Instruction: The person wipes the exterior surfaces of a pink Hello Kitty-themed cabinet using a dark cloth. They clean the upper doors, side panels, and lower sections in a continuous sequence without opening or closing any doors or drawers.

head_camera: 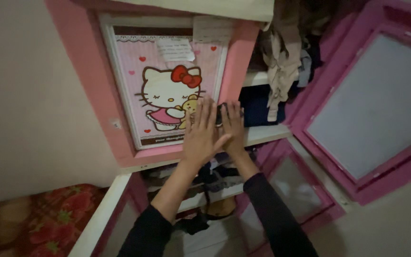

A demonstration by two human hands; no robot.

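**Both hands flat on the pink cabinet door**

Obs. 1: Left hand [202, 134] lies palm-down against the closed pink cabinet door [102, 90], fingers straight and spread slightly apart, gripping nothing. Fingertips reach the lower right corner of the cartoon cat poster [167, 85] framed in the door panel, overlapping the small bear printed there.

Obs. 2: Right hand [232, 124] sits just beside the left, thumbs near each other. Fingers extended, pressed at the door's right edge. A small dark object [220, 113] shows between the two hands at that edge; cannot tell whether the right hand's fingers are clamped on it or only resting over it. Cannot tell what it is.

Obs. 3: Both arms in dark sleeves [272, 214].

Obs. 4: Two pale paper notes [177, 49] stuck on the upper part of the poster.

Obs. 5: Right of the door, an open compartment holds hanging beige clothes [281, 66] and folded dark garments [262, 107] on a white shelf [269, 134]. Further right, an open pink door with grey panel [376, 104] stands swung out.

Obs. 6: Below the hands, a lower open compartment with dark tangled items [210, 178]. Red floral bedding [48, 219] at lower left.
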